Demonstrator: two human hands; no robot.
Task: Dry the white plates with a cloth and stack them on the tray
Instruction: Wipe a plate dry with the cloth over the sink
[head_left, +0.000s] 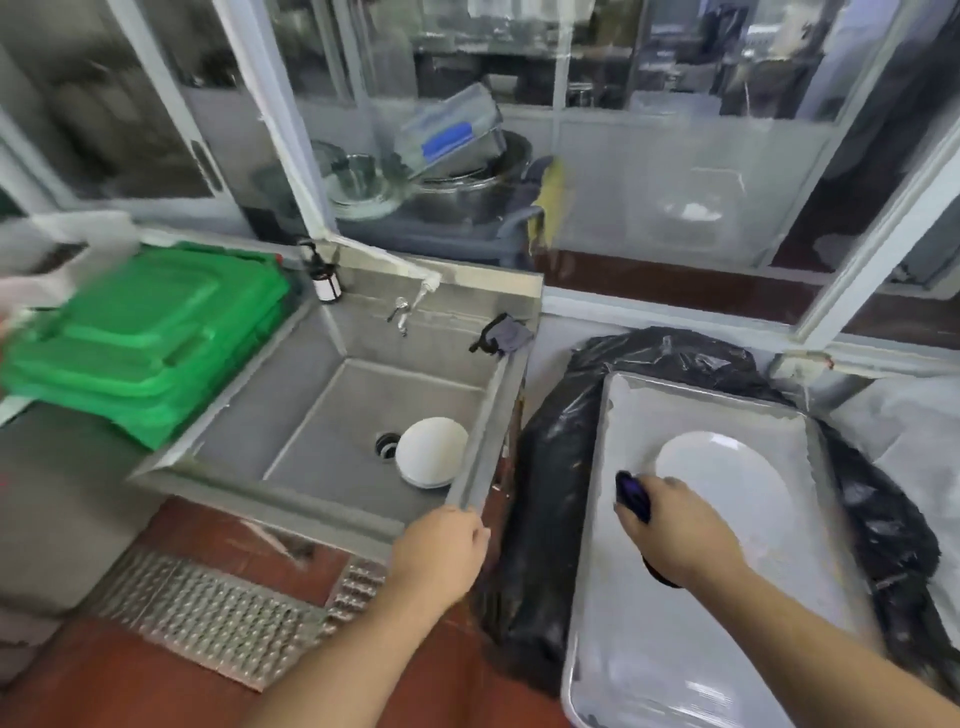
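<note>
A small stack of white plates (432, 451) lies in the steel sink (332, 400), beside the drain at the basin's front right. One white plate (727, 483) rests on the metal tray (670, 623) at the right. My right hand (675, 530) is over the plate's near left edge and grips a dark purple cloth (632, 494). Whether the hand touches the plate is not clear. My left hand (441, 551) hovers at the sink's front right corner, fingers curled, holding nothing that I can see.
The tray sits on a bin lined with a black bag (540, 509). Green plastic lids (140, 343) lie left of the sink. A tap (410, 306), a soap bottle (324, 278) and a grey cloth (504, 335) sit along the sink's back. A metal floor grate (218, 613) lies below.
</note>
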